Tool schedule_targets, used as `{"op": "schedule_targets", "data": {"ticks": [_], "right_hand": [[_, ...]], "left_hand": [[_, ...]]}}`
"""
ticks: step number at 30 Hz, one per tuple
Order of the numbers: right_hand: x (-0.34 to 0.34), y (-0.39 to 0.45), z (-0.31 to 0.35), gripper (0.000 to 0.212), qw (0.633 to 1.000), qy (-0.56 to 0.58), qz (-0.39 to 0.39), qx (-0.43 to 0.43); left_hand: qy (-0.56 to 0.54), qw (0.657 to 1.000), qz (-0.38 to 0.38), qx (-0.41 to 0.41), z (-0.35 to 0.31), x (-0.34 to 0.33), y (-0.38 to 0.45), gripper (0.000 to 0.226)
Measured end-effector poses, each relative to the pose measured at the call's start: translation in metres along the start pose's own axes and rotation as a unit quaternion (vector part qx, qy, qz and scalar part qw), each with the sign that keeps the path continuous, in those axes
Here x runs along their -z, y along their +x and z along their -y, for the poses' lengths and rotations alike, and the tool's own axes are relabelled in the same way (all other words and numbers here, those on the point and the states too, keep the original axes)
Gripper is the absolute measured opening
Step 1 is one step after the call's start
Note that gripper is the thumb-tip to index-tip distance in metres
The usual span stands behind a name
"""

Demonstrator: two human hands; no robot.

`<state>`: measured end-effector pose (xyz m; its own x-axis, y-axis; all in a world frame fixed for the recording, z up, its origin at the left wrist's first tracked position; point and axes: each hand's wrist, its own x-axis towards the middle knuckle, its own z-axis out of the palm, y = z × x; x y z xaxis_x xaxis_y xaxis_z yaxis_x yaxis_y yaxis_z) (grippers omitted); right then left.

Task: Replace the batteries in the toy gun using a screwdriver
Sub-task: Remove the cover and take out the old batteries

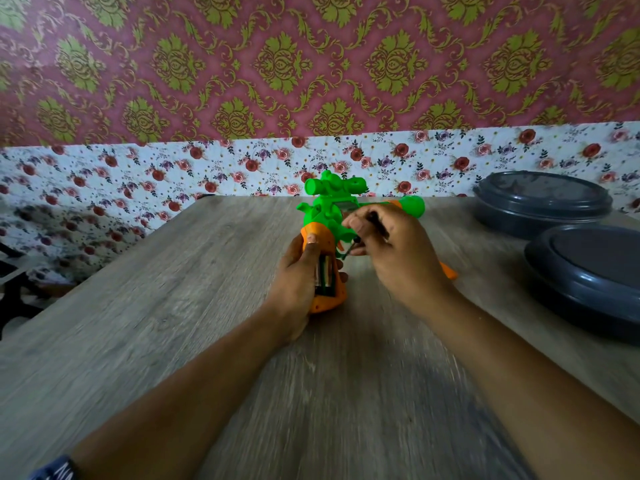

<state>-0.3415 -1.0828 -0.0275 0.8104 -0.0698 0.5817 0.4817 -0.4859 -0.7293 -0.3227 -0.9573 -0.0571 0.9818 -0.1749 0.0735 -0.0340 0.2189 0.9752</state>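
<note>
Though blurred, toy gun [329,216] between hands

Both bare forearms stretched forward and converging, left hand [294,285] with fingers curled in a grip and thumb laid up along the front, right hand [394,251] slightly higher, fingertips pinching

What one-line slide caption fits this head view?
Left hand holds green-and-orange plastic toy gun, batteries exposed; right hand holds dark screwdriver over wooden table.
</note>
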Motion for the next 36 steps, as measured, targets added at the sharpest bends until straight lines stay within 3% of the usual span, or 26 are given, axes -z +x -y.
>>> {"op": "schedule_targets", "data": {"ticks": [2, 4, 10, 14, 26, 36], "right_hand": [[0.000, -0.002, 0.003, 0.011, 0.991, 0.123, -0.022, -0.056], [-0.003, -0.004, 0.003, 0.011, 0.983, 0.169, -0.030, -0.069], [-0.004, -0.007, -0.003, 0.012, 0.998, 0.056, -0.018, -0.004], [0.002, -0.005, -0.001, 0.014, 0.998, 0.051, -0.025, 0.023], [0.001, -0.006, -0.005, 0.014, 0.996, -0.021, 0.063, 0.058], [0.002, -0.003, -0.008, 0.019, 0.984, 0.150, 0.036, -0.094]], "left_hand": [[-0.002, 1.000, 0.002, 0.006, 0.000, 0.000, -0.001, 0.029], [-0.001, 1.000, 0.004, 0.002, -0.001, 0.000, -0.002, 0.024], [0.021, 1.000, 0.013, -0.012, 0.000, -0.001, -0.003, 0.025], [0.022, 1.000, 0.009, -0.006, 0.000, -0.001, -0.002, 0.023], [0.029, 0.999, 0.015, -0.006, 0.001, 0.000, -0.001, 0.032], [0.035, 0.999, 0.030, -0.027, 0.003, -0.001, -0.003, 0.029]]}}
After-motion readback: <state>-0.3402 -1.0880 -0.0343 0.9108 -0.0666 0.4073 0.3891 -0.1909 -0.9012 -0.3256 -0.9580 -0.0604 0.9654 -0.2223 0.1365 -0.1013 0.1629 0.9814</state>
